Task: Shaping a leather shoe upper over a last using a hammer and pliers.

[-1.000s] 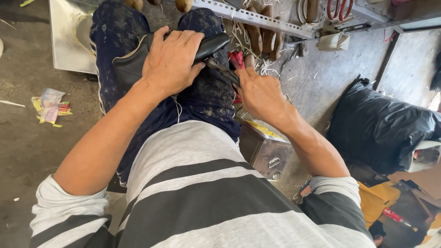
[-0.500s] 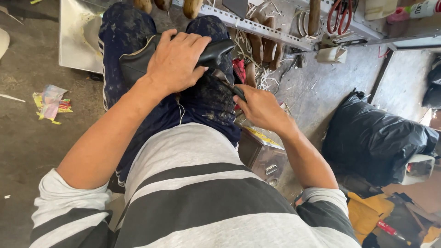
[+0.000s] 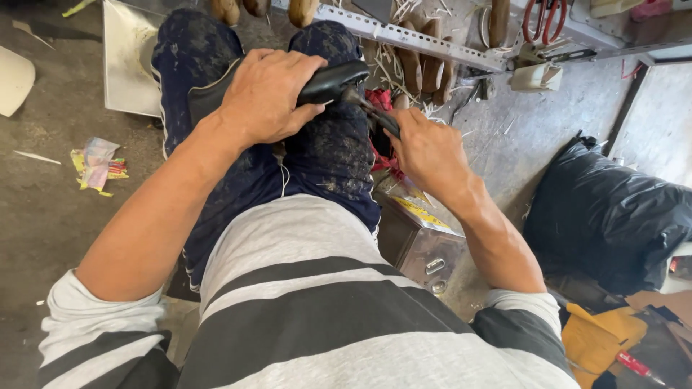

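At the bottom of the frame a striped shirt (image 3: 303,317) is filling the view, with dark stained trousers (image 3: 324,151) stretching up toward the centre. The left hand (image 3: 263,97) is closing over a black shoe (image 3: 333,79) resting on the knee, upper centre. Just right of it, the right hand (image 3: 425,148) is gripping a dark-handled tool (image 3: 375,115) whose tip is touching the shoe. A metal box (image 3: 422,245) is sitting below that hand. Farther off, wooden handles (image 3: 422,61) are hanging along a metal rail (image 3: 404,36) at the top.

Your left hand (image 3: 263,97) covers most of the black shoe (image 3: 333,79); your right hand (image 3: 425,151) hides the tool's (image 3: 375,115) handle, and red scissors (image 3: 544,18) far right are cut off.
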